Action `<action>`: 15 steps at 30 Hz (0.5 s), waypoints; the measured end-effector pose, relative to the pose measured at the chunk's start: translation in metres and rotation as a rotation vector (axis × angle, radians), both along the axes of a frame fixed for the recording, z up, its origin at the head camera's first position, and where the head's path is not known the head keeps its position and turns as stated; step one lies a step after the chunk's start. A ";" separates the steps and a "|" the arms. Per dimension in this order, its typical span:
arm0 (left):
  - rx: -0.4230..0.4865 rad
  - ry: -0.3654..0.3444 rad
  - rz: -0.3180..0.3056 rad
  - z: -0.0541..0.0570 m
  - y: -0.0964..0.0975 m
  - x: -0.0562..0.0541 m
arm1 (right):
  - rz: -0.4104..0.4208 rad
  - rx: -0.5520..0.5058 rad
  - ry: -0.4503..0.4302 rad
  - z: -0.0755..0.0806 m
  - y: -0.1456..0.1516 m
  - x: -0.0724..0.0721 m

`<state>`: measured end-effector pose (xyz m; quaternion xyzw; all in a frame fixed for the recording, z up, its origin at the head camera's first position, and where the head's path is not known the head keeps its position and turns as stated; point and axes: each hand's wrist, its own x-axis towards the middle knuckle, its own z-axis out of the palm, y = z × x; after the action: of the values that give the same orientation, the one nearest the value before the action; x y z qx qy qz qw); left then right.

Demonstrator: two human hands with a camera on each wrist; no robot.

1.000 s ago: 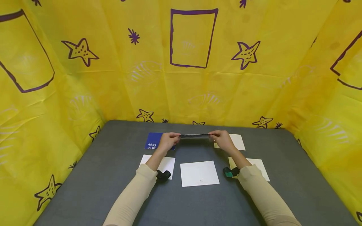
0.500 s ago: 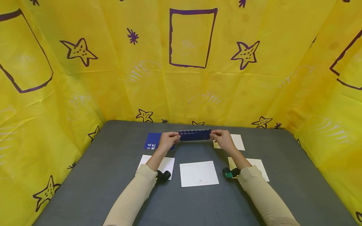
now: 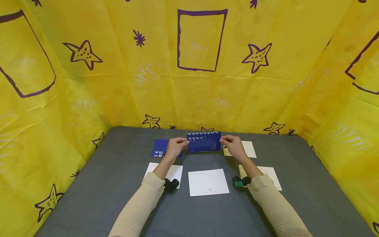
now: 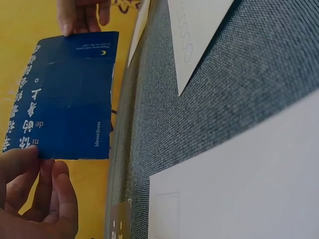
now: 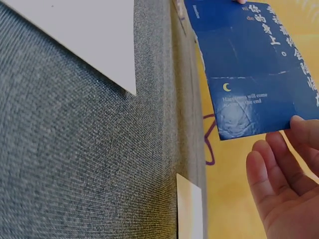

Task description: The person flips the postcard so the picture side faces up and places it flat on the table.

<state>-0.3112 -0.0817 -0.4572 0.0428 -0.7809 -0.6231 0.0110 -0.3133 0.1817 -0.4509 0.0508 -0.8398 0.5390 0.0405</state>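
Between my two hands a blue postcard point(image 3: 204, 143) is held up above the far part of the table, its printed face toward me. White characters run along its top edge, and a small yellow moon shows in the right wrist view. My left hand point(image 3: 176, 147) pinches its left edge between thumb and fingers. At the opposite edge, my right hand point(image 3: 234, 146) pinches it the same way. Behind my left hand lies another blue card point(image 3: 159, 148) with white characters, partly covered by the hand. A pale card point(image 3: 249, 148) lies beyond my right hand, partly hidden.
On the grey table point(image 3: 207, 217) a white card point(image 3: 208, 182) lies in the middle. Another white card point(image 3: 176, 172) sits under my left forearm, and a cream card point(image 3: 269, 174) under my right. A yellow patterned cloth point(image 3: 204, 95) hangs around the back and sides.
The postcard was edge-on a second ago. It has tilted up between my hands so its blue printed face now shows. My hands have stayed nearly in place; the cards on the table have not moved.
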 end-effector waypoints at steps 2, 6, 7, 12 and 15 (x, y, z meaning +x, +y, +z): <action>0.006 0.000 0.001 -0.001 0.000 0.000 | 0.000 -0.009 0.002 0.000 0.000 0.000; 0.013 0.005 0.000 -0.002 0.001 0.000 | -0.006 -0.027 -0.003 -0.002 -0.001 0.000; 0.016 0.005 0.000 -0.003 0.001 0.000 | -0.004 -0.028 -0.001 -0.002 -0.001 0.000; 0.026 0.004 0.004 -0.003 0.002 -0.001 | -0.014 -0.051 -0.020 -0.002 -0.001 0.000; 0.037 0.002 0.004 -0.003 0.002 -0.002 | -0.018 -0.058 -0.024 -0.002 -0.001 0.001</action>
<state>-0.3128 -0.0801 -0.4600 0.0439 -0.7690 -0.6376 0.0121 -0.3121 0.1805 -0.4524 0.0358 -0.8248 0.5631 0.0366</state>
